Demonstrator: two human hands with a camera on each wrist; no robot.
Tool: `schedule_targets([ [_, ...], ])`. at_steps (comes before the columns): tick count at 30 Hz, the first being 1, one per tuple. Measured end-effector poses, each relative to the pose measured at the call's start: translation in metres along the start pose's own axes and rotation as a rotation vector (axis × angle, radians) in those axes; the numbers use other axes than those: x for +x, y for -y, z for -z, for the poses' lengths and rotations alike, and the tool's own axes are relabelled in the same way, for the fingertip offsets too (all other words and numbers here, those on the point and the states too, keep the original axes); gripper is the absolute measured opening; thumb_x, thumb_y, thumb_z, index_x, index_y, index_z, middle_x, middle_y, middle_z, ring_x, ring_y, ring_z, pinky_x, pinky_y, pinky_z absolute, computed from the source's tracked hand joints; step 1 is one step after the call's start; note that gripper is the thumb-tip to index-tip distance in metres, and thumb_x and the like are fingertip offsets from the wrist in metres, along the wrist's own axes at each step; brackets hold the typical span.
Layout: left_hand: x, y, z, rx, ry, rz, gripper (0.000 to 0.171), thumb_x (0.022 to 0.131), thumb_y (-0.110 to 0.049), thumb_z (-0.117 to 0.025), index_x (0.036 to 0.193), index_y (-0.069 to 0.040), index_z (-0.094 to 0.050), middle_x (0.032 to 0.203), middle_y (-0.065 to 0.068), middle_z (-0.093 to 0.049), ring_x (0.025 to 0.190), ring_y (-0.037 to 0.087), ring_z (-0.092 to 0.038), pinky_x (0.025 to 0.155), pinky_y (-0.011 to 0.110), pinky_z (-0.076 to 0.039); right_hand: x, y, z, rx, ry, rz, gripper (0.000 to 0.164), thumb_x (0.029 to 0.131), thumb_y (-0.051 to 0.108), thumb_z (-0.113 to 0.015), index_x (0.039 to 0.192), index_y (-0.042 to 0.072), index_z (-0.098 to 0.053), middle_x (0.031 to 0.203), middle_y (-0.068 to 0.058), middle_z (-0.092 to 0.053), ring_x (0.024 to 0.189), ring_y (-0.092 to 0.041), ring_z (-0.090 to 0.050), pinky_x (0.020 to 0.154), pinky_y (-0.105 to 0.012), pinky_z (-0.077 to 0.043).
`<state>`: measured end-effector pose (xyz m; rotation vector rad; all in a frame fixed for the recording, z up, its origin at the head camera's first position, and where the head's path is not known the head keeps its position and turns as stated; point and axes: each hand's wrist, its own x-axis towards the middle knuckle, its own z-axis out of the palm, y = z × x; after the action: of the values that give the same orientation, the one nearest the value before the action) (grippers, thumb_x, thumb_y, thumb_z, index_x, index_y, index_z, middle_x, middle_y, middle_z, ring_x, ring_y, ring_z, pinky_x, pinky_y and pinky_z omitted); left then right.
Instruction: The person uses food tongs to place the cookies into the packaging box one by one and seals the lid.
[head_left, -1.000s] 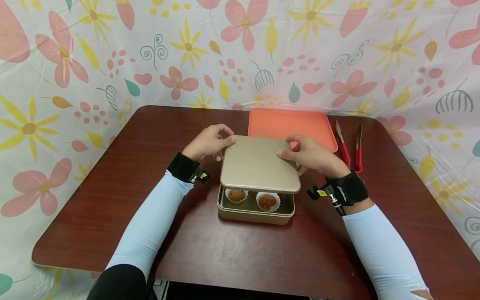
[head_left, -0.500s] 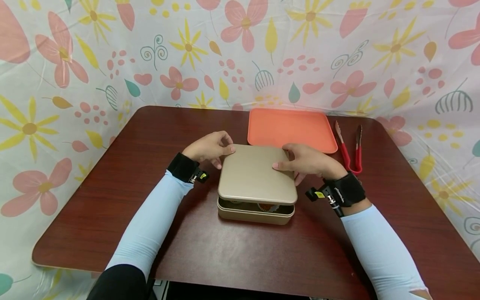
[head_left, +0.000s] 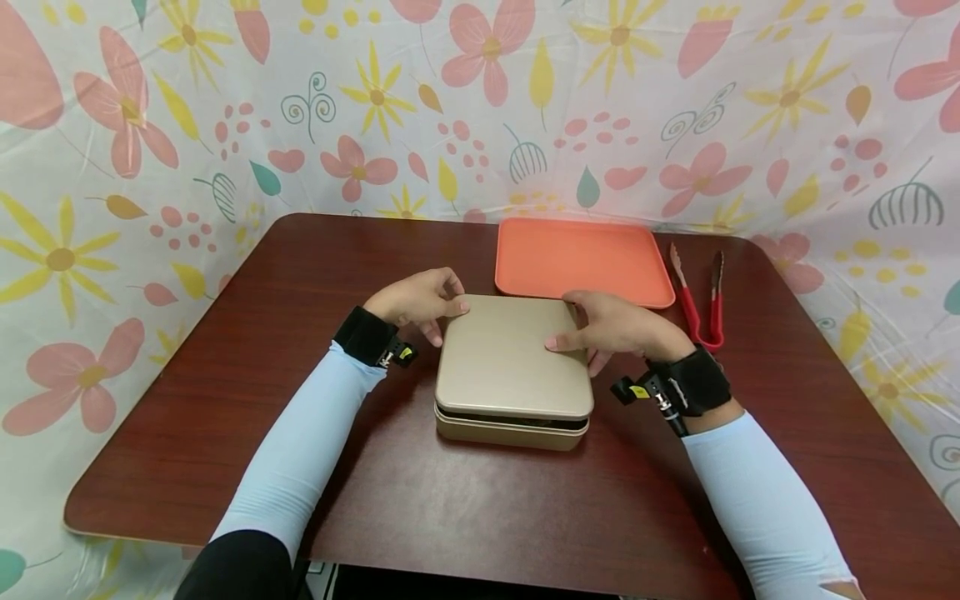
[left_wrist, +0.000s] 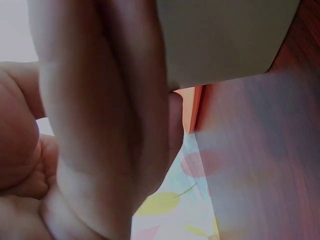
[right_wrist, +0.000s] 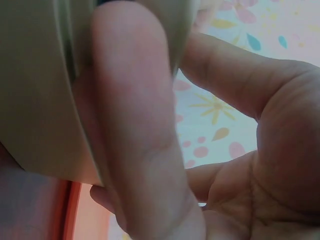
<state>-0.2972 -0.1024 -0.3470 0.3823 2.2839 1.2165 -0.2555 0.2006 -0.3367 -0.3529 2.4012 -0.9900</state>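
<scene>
A gold tin lid (head_left: pixel 516 358) sits over a matching rectangular tin box (head_left: pixel 510 431), a thin dark gap showing between them along the front. What lies inside the box is hidden now. At the lid's back left corner my left hand (head_left: pixel 422 302) holds the edge, thumb on top. My right hand (head_left: pixel 618 325) grips the right side, with its thumb on the lid's top and its other fingers down along the side. Close up in the right wrist view, fingers (right_wrist: pixel 135 100) lie against the tin's side (right_wrist: pixel 35 100).
Behind the tin lies an orange tray (head_left: pixel 581 258), close to its back edge. Red-handled tongs (head_left: pixel 703 308) rest right of the tray, beyond my right hand. The dark brown table (head_left: pixel 247 400) ends at a flower-patterned sheet (head_left: pixel 450 100).
The lid has come down and toward me over the box, both hands moving with it. Two brown muffin-like pieces in white paper cups, visible earlier, are now covered.
</scene>
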Motion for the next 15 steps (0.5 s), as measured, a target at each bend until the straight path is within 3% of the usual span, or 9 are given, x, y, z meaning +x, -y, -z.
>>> schedule_targets([
  [15, -0.0015, -0.0023, -0.0015, 0.005, 0.017, 0.025, 0.034, 0.093, -0.022, -0.062, 0.116, -0.004, -0.043, 0.109, 0.018, -0.053, 0.054, 0.029, -0.063, 0.059, 0.041, -0.056, -0.0033, 0.0028, -0.0017, -0.058, 0.009, 0.014, 0.066, 0.076, 0.041, -0.079, 0.116, 0.005, -0.041, 0.091, -0.021, -0.048, 0.061, -0.03, -0.065, 0.06, -0.047, -0.055],
])
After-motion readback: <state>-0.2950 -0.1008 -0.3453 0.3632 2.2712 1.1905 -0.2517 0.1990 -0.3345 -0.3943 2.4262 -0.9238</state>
